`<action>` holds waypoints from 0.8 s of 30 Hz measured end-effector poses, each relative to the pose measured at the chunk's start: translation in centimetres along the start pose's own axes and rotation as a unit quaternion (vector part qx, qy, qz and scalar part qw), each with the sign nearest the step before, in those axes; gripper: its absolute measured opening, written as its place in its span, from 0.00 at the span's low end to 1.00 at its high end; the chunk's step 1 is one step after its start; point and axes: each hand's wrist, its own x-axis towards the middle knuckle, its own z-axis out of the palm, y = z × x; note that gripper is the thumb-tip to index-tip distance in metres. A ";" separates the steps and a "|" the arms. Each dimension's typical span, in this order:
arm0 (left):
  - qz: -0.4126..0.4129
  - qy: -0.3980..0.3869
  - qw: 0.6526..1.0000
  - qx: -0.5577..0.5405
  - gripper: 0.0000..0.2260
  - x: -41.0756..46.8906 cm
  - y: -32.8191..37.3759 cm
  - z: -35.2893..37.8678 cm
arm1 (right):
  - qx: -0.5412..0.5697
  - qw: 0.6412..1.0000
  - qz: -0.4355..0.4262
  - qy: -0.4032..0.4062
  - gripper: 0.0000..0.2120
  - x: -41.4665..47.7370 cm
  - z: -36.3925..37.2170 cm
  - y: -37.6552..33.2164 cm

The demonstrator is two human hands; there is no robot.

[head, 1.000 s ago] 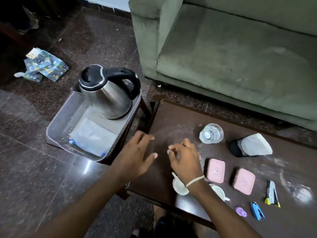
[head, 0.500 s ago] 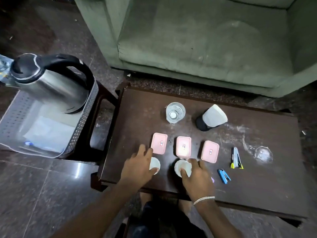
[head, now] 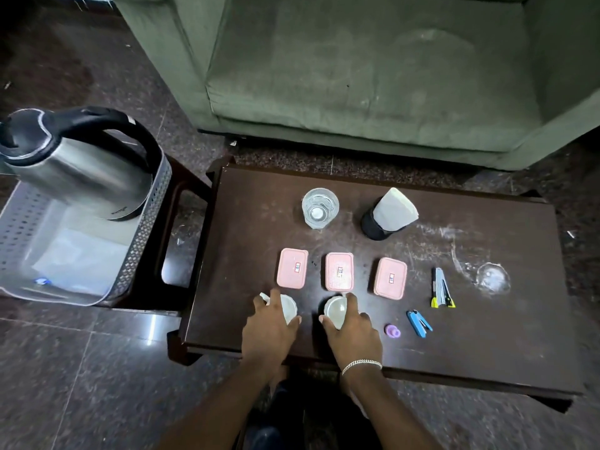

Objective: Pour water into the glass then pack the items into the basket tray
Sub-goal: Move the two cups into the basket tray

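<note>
left hand [head: 271,323] and right hand [head: 352,326] each curl their fingers around a white cup [head: 289,308], likely to lift both toward the basket tray [head: 139,254].

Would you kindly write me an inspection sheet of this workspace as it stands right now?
Surface: dark wooden table, scuffed, with white smears at its right.
Job's things: glass holds water; kettle stands in the basket tray; three pink boxes, two white cups, two staplers on the table.
Clutter: purple ring; black holder with white paper.
Grippers: left hand and right hand each grip a cup.
Cables: nothing seen.
Surroundings: green sofa, stone floor.
</note>
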 end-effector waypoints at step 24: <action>0.014 0.189 0.976 -0.109 0.27 -0.8 -9.0 -21.4 | 0.065 0.969 -0.230 0.057 0.28 -5.2 -9.3 -18.2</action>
